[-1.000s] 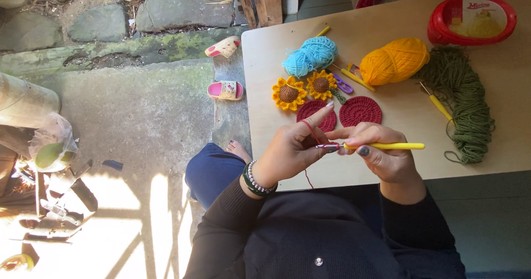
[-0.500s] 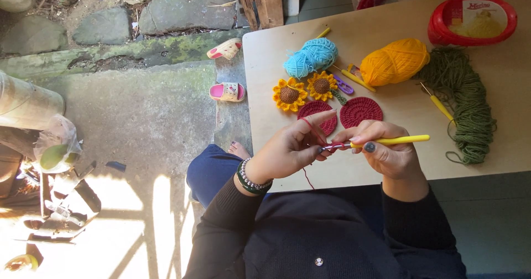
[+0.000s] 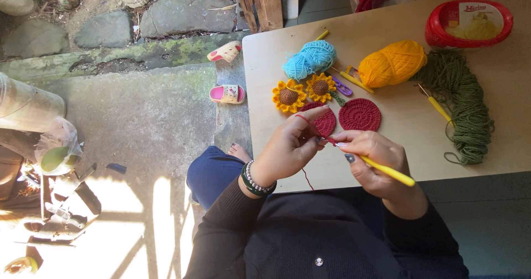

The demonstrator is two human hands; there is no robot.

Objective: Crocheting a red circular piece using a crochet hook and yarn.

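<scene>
Left hand (image 3: 287, 149) over the near edge of the desk (image 3: 498, 91), fingers (image 3: 310, 114) curled shut around a small dark red crochet piece (image 3: 330, 140), with a strand of red yarn (image 3: 306, 178) trailing down from under the palm. Right hand (image 3: 376, 160) just beside it, fingers closed on a yellow crochet hook (image 3: 387, 171), handle slanting out toward the lower right, tip hidden at the red piece between the two hands. Beaded bracelets (image 3: 254, 180) on the left wrist, dark sleeves on both arms.

Just beyond the hands, flat on the desk: two red crocheted rounds (image 3: 359, 114), the left one partly covered by the left hand. Beside them, two crocheted sunflowers (image 3: 287, 96). Farther back, a light blue yarn ball (image 3: 310, 60) and an orange yarn ball (image 3: 392, 63), well apart from the hands. To the right, a loose heap of green yarn (image 3: 464, 102) with a second yellow hook (image 3: 437, 106) touching its edge. At the far corner, a red plastic tub (image 3: 469, 23). Down on the stone ground, left of the desk, two small pink sandals (image 3: 227, 93).
</scene>
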